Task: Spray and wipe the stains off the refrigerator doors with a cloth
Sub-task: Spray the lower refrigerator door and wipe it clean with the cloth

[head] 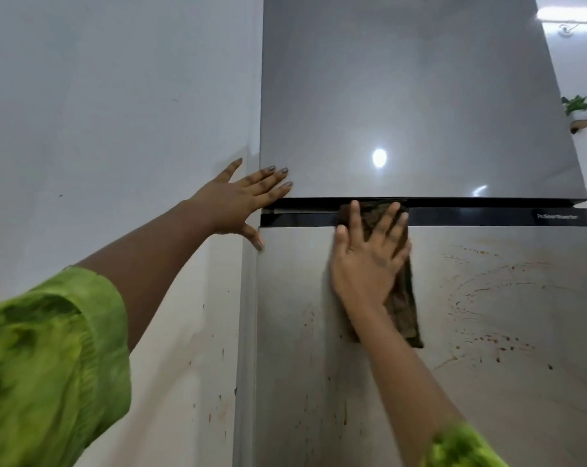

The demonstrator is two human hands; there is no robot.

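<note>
Green sleeve (49, 365) fills the lower-left corner, blurred and cut off by the frame. A scrap of green cuff (463, 446) shows at the bottom edge on the other arm.

Head view:
- Left hand (241, 203) is spread wide with straight fingers, holding nothing. It is laid over the left end of the black band (470, 217) between the doors. Its fingertips are on the upper door (420, 96) just above the band, its thumb on the lower door (487, 416) just below.
- Right hand (369, 261) is flat, fingers straight and slightly apart. It presses the brown cloth (403, 305) against the lower door, with fingertips reaching onto the band.
- Cloth is largely hidden under the palm. Its top edge overlaps the band and its tail hangs below the wrist.
- Brown stains (487, 342) speckle the lower door below the band, right of the cloth, in faint arcs.
- White lettering (557, 216) sits at the band's right end, too blurred to read.
- White wall (100, 112) lies left of the band, with a few dark specks low down.
- Small green plant (576, 104) is above the band at far right, partly cut by the fridge edge.
</note>
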